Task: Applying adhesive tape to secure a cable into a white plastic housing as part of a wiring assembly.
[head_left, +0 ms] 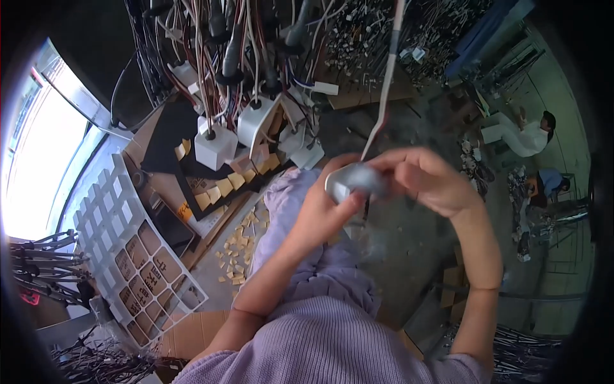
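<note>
One white piece (340, 183) edge-held in the left hand (323, 208), right hand (442, 184) blurred, grip unclear, roomy floor (416, 256) below

On our body we see knitted top (320, 342), pale lilac, with fine ribs running lengthwise over front. Left sleeve (210, 368) and right sleeve (455, 369) are short, of same lilac knit, ending above elbow. Our forearms (480, 249) are bare, each with thin crease near elbow. Left fingers (347, 206) and right fingers (419, 157) also bare, right ones partly blurred. Over legs, lower garment (332, 269) of smoother lilac cloth, loose, softly wrinkled; trousers or skirt, we cannot tell.
</note>
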Action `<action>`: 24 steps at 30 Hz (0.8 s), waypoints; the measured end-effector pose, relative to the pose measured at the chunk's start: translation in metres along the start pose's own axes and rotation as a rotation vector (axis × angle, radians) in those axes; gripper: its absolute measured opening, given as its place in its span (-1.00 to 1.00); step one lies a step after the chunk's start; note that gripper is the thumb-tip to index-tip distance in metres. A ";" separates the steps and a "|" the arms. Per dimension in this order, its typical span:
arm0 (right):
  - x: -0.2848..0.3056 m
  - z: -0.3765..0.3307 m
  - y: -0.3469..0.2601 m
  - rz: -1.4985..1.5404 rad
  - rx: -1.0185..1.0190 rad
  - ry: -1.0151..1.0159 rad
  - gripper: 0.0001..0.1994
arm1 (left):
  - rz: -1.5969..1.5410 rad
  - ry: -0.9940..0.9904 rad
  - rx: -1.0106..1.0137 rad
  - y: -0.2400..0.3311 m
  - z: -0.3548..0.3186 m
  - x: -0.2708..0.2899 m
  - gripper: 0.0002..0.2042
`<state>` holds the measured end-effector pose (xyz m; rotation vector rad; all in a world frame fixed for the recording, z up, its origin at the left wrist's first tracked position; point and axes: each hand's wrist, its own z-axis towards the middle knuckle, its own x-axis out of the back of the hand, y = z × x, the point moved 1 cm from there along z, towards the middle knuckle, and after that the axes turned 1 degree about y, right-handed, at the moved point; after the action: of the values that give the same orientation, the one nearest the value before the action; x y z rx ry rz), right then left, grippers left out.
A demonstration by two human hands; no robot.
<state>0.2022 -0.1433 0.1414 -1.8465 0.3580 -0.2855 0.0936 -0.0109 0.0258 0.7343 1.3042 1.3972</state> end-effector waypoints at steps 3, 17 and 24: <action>0.003 -0.003 -0.006 0.025 0.019 0.021 -0.26 | 0.020 -0.231 0.503 0.007 0.003 0.003 -0.55; 0.008 0.021 0.007 -0.830 0.407 -0.015 -0.62 | -0.212 -0.205 0.347 0.012 -0.002 0.012 -0.71; 0.001 -0.001 0.009 -0.065 -0.081 0.006 -0.55 | 0.015 0.167 0.131 -0.026 -0.002 0.000 -0.85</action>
<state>0.2013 -0.1474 0.1329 -1.9396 0.3175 -0.3251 0.0984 -0.0148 0.0003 0.7281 1.5352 1.4195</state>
